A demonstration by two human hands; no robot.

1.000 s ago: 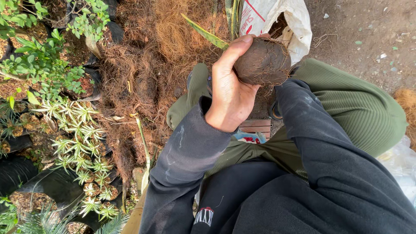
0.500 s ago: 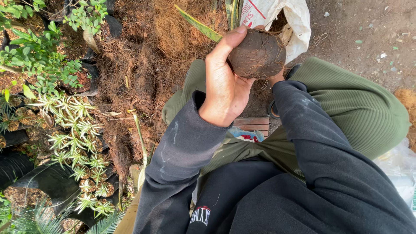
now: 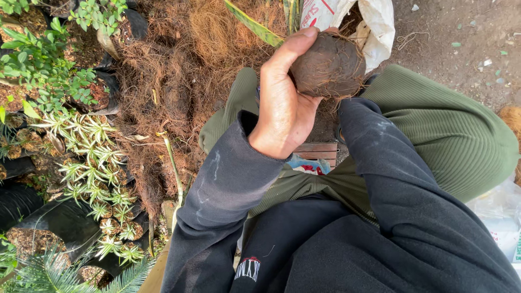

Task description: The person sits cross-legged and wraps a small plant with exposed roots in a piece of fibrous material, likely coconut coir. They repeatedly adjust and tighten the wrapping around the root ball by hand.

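My left hand is shut on a round brown fibrous ball, with the thumb running up its left side. It holds the ball over my lap, just in front of an open white sack. My right arm's dark sleeve reaches up to the underside of the ball. The right hand itself is hidden behind the ball.
A heap of brown coconut fibre lies on the ground ahead. Small striped plants and leafy shrubs in black bags stand at the left. My knee in green trousers fills the right. Bare dirt lies beyond.
The ball has lifted slightly towards the sack. My left thumb has slid higher up its side. Otherwise the scene is the same.
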